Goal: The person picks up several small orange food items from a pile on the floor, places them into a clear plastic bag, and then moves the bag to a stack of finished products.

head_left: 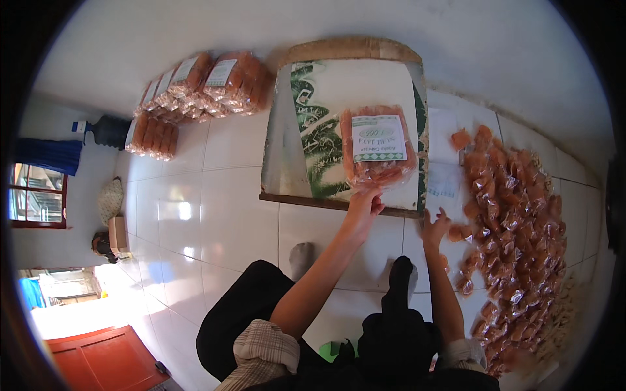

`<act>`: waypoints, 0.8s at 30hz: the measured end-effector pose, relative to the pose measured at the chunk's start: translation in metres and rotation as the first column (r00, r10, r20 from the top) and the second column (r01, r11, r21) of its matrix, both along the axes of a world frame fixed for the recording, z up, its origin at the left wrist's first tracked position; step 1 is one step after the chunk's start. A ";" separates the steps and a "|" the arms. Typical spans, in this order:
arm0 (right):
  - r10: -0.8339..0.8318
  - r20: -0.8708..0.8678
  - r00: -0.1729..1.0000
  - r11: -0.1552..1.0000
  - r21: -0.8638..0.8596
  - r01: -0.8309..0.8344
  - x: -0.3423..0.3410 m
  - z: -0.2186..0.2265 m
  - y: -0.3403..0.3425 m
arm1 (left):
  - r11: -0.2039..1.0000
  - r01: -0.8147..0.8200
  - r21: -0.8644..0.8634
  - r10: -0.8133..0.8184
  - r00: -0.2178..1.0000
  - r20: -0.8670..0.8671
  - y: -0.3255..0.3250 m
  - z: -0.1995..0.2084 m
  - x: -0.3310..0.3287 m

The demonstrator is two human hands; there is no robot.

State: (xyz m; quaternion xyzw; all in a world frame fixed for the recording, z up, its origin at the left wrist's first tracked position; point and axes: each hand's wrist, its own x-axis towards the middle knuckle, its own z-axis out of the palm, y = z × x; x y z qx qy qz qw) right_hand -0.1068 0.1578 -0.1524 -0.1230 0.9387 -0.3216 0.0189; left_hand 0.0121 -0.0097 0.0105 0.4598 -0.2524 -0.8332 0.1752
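Note:
A clear plastic bag of orange-brown snack packets (381, 171), with a white and green label on top, lies on a low box-like stand (430, 78). My left hand (367, 203) is closed on the gathered near end of this bag. My right hand (435, 228) is off the stand's near right corner, its fingers apart and nothing seen in it. Just to its right, a large heap of small wrapped orange pieces (512, 241) spreads over the tiled floor. A pale sheet with green print (445, 182) lies between the stand and the heap.
Filled, labelled bags (236, 81) are stacked by the wall at the far left. A large dark blue bottle (111, 132) and a small cardboard box (117, 233) stand further left, near a red door (107, 358). Something green (330, 350) is on the floor near my legs.

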 end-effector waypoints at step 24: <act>0.814 -0.484 0.320 0.261 -0.188 -0.947 -0.049 0.284 -0.190 | -0.422 0.308 -0.853 0.080 0.949 0.303 -0.114 0.127 -0.012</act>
